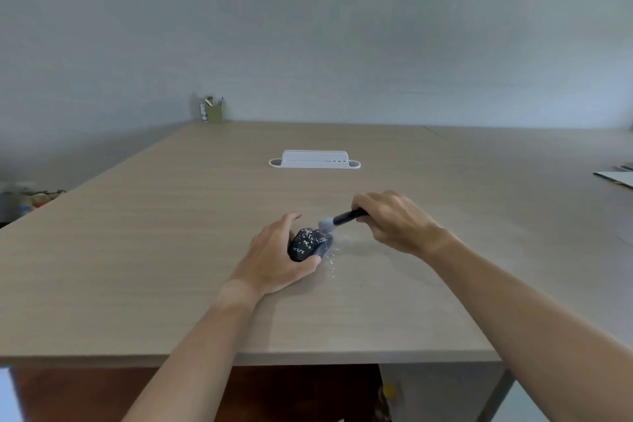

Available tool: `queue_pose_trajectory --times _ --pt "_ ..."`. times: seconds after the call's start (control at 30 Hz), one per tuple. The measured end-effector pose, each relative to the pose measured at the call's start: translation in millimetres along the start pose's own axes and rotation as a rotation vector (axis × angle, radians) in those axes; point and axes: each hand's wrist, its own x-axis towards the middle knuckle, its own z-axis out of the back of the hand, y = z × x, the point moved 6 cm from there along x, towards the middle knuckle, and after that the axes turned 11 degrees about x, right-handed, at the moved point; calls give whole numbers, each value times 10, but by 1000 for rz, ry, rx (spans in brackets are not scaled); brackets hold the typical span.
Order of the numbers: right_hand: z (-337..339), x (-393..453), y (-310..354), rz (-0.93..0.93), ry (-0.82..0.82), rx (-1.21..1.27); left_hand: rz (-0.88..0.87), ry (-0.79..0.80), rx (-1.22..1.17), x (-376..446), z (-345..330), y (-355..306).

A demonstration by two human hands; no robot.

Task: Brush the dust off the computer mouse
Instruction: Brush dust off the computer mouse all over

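Near the front edge of the pale wood-grain desk (171,216), the left hand (274,260) grips the white-speckled black computer mouse (310,243) while the right hand (394,219) holds the grey-bristled black brush (337,218) at its far end, with some dust on the desk and specks remaining on the shell, so brushing appears partway done.

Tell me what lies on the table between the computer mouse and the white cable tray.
In the head view, only the brush crosses that stretch, just beyond the mouse. From there to the white tray the table is bare.
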Motion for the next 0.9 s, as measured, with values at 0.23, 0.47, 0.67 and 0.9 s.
queue_pose_trajectory --times 0.23,0.47,0.67,0.9 --pt "-100 10 66 73 67 16 19 -25 -13 -12 4 22" --pt "-21 -22 -18 -98 -44 83 13 -6 -13 -27 -13 13" --pt "-184 -42 -6 -3 79 -14 -11 3 -30 -17 -25 38" --pt "-93 -41 -133 -102 25 -11 -20 -9 -25 -3 -31 32"
